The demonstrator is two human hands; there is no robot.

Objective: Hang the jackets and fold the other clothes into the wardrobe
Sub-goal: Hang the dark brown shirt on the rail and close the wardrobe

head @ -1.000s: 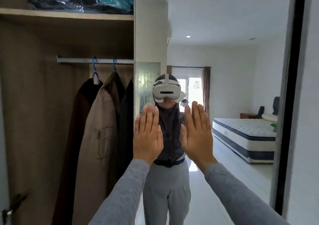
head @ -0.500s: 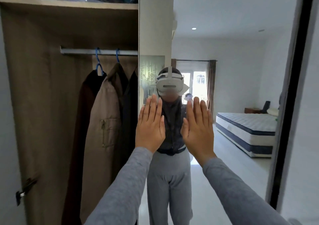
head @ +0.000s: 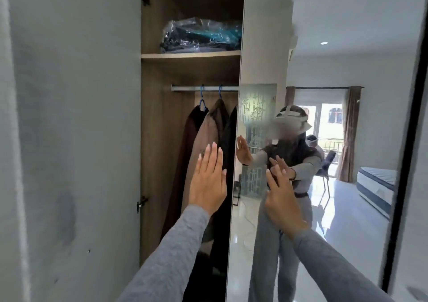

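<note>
both hands are flat and holding nothing. right hand (head: 281, 199) is up against the mirrored door (head: 261, 46), fingers straight and a bit spread, tips meeting their own reflection. left hand (head: 208, 181) is just left of that door's edge, fingers straight and together, in front of the jackets (head: 203, 144). the jackets hang on blue hangers (head: 202, 103) from the rail (head: 185, 88) left of the mirrored door, brown ones plus a dark one right by its edge. a plastic-wrapped bundle (head: 201, 35) sits on the shelf (head: 190, 55) above them.
</note>
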